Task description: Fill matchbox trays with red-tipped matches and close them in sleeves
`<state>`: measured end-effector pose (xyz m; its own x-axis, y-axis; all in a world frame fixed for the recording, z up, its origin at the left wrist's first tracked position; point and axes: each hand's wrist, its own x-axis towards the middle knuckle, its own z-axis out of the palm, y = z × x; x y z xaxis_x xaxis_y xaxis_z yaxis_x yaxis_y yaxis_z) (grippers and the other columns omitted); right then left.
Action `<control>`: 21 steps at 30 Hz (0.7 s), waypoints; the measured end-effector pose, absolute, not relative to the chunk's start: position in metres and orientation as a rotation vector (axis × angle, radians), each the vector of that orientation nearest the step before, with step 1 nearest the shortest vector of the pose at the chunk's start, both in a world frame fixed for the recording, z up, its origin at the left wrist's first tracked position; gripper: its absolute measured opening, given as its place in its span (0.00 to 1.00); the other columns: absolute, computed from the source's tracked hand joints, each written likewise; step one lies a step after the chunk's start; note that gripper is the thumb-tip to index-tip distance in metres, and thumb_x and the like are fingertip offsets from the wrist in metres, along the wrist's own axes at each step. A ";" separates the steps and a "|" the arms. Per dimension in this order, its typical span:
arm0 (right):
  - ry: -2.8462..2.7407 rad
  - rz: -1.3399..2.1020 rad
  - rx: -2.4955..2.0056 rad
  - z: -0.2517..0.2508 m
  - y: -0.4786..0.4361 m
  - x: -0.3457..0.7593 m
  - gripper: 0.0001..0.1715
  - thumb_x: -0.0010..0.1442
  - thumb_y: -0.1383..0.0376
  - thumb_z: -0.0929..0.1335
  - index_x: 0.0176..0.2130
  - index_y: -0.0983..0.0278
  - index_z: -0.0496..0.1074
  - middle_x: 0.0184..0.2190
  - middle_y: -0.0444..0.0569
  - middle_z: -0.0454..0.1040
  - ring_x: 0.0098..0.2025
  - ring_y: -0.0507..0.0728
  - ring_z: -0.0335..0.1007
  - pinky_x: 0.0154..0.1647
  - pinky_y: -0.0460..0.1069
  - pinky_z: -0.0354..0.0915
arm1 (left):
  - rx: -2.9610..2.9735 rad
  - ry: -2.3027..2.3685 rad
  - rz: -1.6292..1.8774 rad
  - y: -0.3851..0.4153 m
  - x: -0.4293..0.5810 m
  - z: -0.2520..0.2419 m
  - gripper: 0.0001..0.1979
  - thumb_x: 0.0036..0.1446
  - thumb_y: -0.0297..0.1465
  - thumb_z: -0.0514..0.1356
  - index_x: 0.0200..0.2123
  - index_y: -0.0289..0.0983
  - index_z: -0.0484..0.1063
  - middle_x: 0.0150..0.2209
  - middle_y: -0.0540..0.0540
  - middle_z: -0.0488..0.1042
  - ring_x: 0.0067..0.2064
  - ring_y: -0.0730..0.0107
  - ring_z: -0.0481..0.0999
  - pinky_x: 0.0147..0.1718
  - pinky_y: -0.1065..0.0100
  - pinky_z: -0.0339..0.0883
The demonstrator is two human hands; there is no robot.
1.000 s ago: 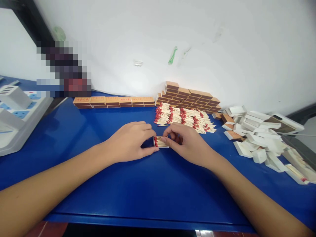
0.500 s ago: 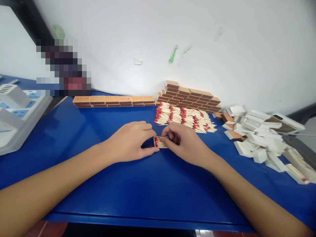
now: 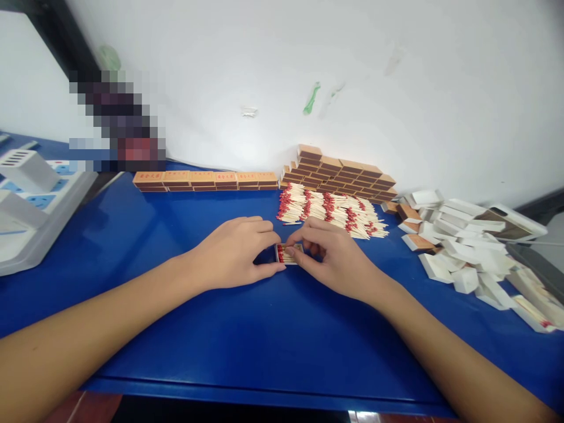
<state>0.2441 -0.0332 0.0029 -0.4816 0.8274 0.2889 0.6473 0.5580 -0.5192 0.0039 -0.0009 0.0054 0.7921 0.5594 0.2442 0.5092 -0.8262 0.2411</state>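
Fingertips of right hand together at matches in tray; pinch unconfirmed. Left hand: thumb, forefinger gripping tray's left end. Judged step: settling matches; next calls for steady tray. Blue table beneath.

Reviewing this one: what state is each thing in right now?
Small tray: open, holding matches
Left hand: thumb and forefinger holding tray's left end
Right hand: thumb and forefinger over those matches
Loose matches: piled, unburnt
Matchbox row: two high, seemingly shut
Matchbox stack: stepped, seemingly shut
White trays: heaped, one holding matches
Power strip: adapters seemingly plugged in
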 end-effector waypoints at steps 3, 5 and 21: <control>-2.303 0.451 -1.155 0.003 -0.033 0.244 0.06 0.71 0.67 0.69 0.43 0.60 0.79 0.35 0.47 0.68 0.33 0.54 0.66 0.34 0.51 0.64 | 2.821 0.846 0.458 -0.001 0.004 0.006 0.14 0.70 0.41 0.64 0.42 0.36 0.80 0.38 0.46 0.76 0.40 0.62 0.75 0.40 0.62 0.66; -2.314 0.447 -1.121 0.003 -0.034 0.245 0.08 0.70 0.68 0.68 0.44 0.60 0.79 0.36 0.47 0.68 0.34 0.54 0.66 0.35 0.51 0.64 | 2.825 0.842 0.463 -0.002 0.004 0.006 0.13 0.70 0.41 0.64 0.42 0.36 0.80 0.37 0.46 0.76 0.40 0.62 0.75 0.40 0.62 0.66; -2.341 0.312 -0.970 0.002 -0.034 0.250 0.14 0.67 0.72 0.68 0.46 0.63 0.83 0.34 0.47 0.68 0.33 0.53 0.67 0.32 0.51 0.63 | 2.806 0.831 0.489 -0.001 0.004 0.005 0.13 0.68 0.40 0.66 0.46 0.36 0.81 0.37 0.47 0.77 0.40 0.63 0.75 0.40 0.62 0.66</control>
